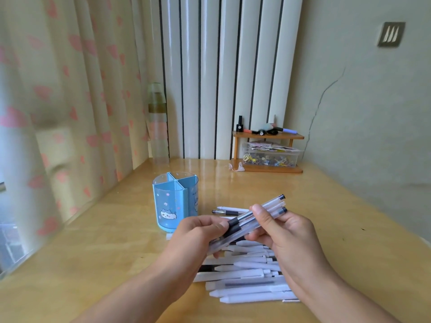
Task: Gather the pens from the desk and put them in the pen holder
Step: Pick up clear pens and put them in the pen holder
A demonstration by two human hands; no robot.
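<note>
1. Head view: both hands are raised over the middle of the desk (326, 206), sharing one bundle of clear pens (247, 223).
2. The left hand (193, 236) is closed round the bundle's lower end; the right hand (283, 231) pinches the upper part, thumb on top.
3. The bundle slants, capped ends up and to the right, clear of the surface.
4. The blue pen holder (173, 201) stands upright just left of the hands; its compartments appear empty.
5. A pile of white pens (247, 276) lies beneath the hands toward the near edge; two loose pens (229, 210) lie beside the holder.
6. Judgement: square the ends, keep the bundle tight, turn it upright over one compartment, then lower without knocking the holder.
</note>
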